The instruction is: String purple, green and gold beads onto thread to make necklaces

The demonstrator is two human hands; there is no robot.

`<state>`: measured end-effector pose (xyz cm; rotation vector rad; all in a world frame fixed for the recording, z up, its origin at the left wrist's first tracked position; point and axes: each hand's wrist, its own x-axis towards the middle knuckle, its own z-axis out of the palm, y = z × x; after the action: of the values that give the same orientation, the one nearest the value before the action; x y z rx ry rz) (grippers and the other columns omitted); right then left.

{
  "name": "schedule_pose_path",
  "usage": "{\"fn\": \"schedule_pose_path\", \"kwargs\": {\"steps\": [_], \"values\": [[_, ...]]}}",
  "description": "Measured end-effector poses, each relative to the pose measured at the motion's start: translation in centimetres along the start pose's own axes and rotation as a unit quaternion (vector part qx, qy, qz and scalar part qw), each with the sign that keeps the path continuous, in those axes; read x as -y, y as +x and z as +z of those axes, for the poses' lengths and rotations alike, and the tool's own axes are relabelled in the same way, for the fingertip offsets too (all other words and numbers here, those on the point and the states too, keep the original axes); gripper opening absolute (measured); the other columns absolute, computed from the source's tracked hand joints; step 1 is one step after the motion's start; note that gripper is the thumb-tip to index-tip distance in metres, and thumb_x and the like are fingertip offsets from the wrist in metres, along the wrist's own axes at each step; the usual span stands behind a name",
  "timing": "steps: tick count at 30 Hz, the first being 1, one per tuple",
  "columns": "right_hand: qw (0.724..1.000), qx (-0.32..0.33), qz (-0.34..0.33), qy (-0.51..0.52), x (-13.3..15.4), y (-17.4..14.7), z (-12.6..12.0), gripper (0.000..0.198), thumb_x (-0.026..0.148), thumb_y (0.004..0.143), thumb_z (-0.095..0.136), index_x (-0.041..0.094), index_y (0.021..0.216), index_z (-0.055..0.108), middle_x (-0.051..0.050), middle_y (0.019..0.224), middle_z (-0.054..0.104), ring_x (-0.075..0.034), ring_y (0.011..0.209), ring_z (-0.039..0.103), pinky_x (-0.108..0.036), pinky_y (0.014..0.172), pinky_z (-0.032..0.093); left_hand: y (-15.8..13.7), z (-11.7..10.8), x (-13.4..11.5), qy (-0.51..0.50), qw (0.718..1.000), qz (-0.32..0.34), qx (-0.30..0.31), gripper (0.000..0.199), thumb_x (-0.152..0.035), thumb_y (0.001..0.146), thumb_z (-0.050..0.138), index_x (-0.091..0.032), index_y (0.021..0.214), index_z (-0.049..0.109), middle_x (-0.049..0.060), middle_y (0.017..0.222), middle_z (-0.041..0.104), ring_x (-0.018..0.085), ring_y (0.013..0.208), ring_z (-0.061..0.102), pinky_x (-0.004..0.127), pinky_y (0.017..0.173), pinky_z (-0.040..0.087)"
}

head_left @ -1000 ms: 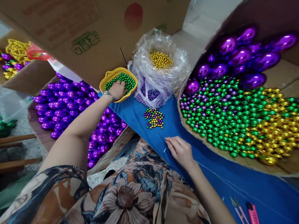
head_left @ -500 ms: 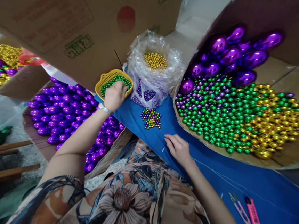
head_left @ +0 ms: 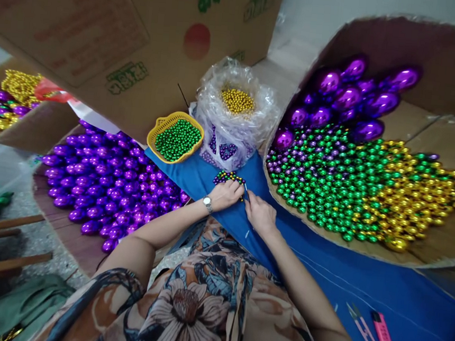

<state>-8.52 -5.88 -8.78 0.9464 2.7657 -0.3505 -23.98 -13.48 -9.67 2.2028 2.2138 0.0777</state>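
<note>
My left hand [head_left: 227, 195], with a watch on its wrist, is closed at the near edge of a small pile of purple, green and gold beads [head_left: 229, 177]. Its fingertips are pressed together, and what they pinch is hidden. Close beside it, my right hand [head_left: 261, 214] pinches a thin needle [head_left: 246, 191] pointing up toward the left fingertips. A white thread [head_left: 322, 271] trails over the blue cloth [head_left: 407, 297] to the right. Beyond my left hand stands a yellow basket [head_left: 151, 138] of green beads [head_left: 178, 139].
A plastic bag [head_left: 213, 87] of gold beads stands at the back. The right carton [head_left: 435, 112] holds loose beads and large purple balls; another carton [head_left: 45, 202] at left holds purple balls. Thread snips [head_left: 363, 329] and a pink box cutter [head_left: 383, 334] lie at lower right.
My left hand has come out of the green beads in the basket and moved right and nearer, to the small bead pile. My right hand has moved slightly left, bringing the needle beside it.
</note>
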Motion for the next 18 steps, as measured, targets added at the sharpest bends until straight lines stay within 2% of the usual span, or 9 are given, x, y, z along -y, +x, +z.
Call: {"fn": "schedule_pose_path", "kwargs": {"steps": [5, 10, 14, 16, 18], "values": [[1.000, 0.003, -0.002, 0.002, 0.2, 0.0, 0.3, 0.045, 0.037, 0.101, 0.029, 0.024, 0.142, 0.044, -0.008, 0.104, 0.069, -0.017, 0.086, 0.067, -0.024, 0.063, 0.041, -0.9, 0.1, 0.1, -0.024, 0.996, -0.012, -0.086, 0.031, -0.038, 0.099, 0.041, -0.015, 0.102, 0.062, 0.011, 0.098, 0.066, 0.021, 0.084, 0.058, 0.031, 0.062, 0.046], [1.000, 0.003, 0.001, 0.016, 0.0, 0.0, 0.5, 0.047, 0.040, 0.101, 0.029, 0.027, 0.144, 0.043, -0.007, 0.108, 0.069, -0.017, 0.087, 0.066, -0.024, 0.065, 0.042, -1.6, -1.4, 1.8, -0.175, 0.965, -0.078, -0.180, 0.027, -0.034, 0.099, 0.042, -0.016, 0.101, 0.062, 0.009, 0.098, 0.069, 0.019, 0.092, 0.062, 0.032, 0.082, 0.051], [1.000, -0.002, 0.007, 0.020, -0.1, 0.0, 0.8, 0.047, 0.041, 0.101, 0.029, 0.027, 0.144, 0.043, -0.006, 0.107, 0.069, -0.017, 0.089, 0.066, -0.024, 0.064, 0.041, -1.9, -1.9, 3.2, -0.285, 0.927, -0.145, -0.195, 0.026, -0.033, 0.099, 0.042, -0.017, 0.100, 0.063, 0.007, 0.094, 0.069, 0.015, 0.088, 0.065, 0.029, 0.081, 0.052], [1.000, -0.004, 0.005, 0.020, -0.1, 0.0, 0.9, 0.047, 0.041, 0.101, 0.029, 0.028, 0.144, 0.043, -0.006, 0.107, 0.069, -0.017, 0.089, 0.066, -0.024, 0.064, 0.041, -2.2, -1.4, 3.1, -0.297, 0.926, -0.136, -0.186, 0.024, -0.033, 0.098, 0.046, -0.017, 0.101, 0.063, 0.007, 0.094, 0.070, 0.015, 0.088, 0.065, 0.030, 0.081, 0.053], [1.000, -0.003, 0.004, 0.020, -0.1, 0.0, 0.9, 0.047, 0.040, 0.101, 0.028, 0.027, 0.145, 0.042, -0.007, 0.107, 0.068, -0.017, 0.089, 0.066, -0.024, 0.064, 0.041, -2.4, -0.7, 2.5, -0.280, 0.940, -0.092, -0.170, 0.022, -0.033, 0.096, 0.050, -0.018, 0.103, 0.064, 0.008, 0.097, 0.070, 0.018, 0.092, 0.065, 0.034, 0.085, 0.053]]}}
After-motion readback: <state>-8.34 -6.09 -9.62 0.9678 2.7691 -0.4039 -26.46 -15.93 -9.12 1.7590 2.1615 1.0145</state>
